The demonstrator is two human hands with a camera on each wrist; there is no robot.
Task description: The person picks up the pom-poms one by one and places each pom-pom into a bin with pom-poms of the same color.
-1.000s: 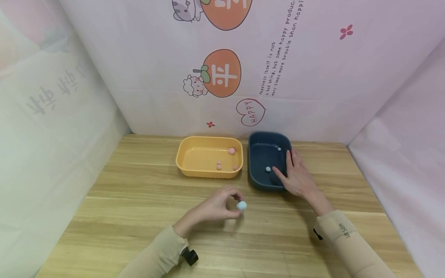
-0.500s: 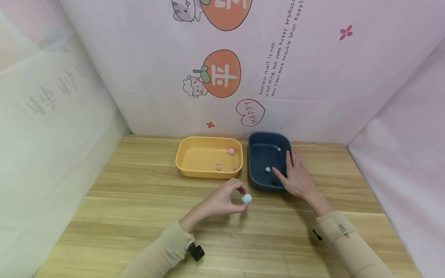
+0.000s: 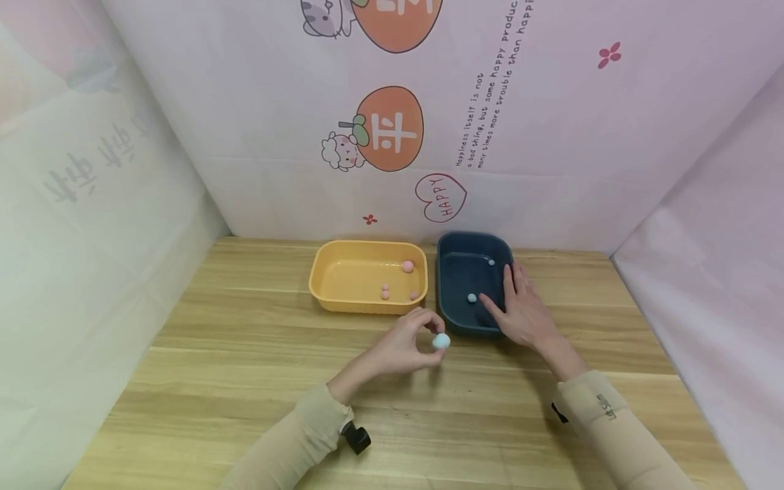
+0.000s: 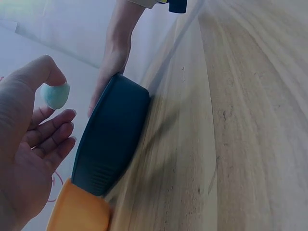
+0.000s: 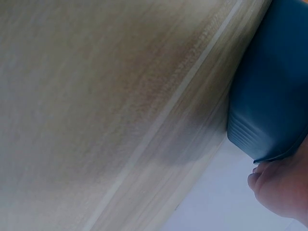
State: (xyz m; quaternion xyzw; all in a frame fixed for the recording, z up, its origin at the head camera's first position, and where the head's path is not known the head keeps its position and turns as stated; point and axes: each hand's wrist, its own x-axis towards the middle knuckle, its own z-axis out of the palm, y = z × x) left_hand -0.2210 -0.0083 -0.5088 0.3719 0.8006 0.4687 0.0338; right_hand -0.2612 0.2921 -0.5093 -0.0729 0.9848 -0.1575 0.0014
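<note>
Between thumb and index finger, my left hand [image 3: 401,344] pinches a pale mint-blue ball [image 3: 441,341] above the table, just in front of the two bins. The left wrist view shows the ball [image 4: 55,96] up close, the other fingers loosely bent below it. My right hand [image 3: 527,316] holds the right rim of a dark blue rectangular bin [image 3: 450,316], its thumb reaching inside. Two small light-blue balls lie in that bin, one [image 3: 471,298] near the thumb and a smaller one [image 3: 492,263] farther back. In the right wrist view, the bin's wall [image 5: 269,96] hides part of the hand.
Left of the dark blue bin stands a yellow rectangular bin [image 3: 343,275] holding several pink balls [image 3: 407,267]. Both bins sit at the back of the wooden table [image 3: 245,381], against a printed white backdrop [image 3: 275,136]. Side sheets flank the table.
My left hand has moved right and away from me with the pale ball, closer to the dark blue bin. The right hand has stayed at the bin's rim.
</note>
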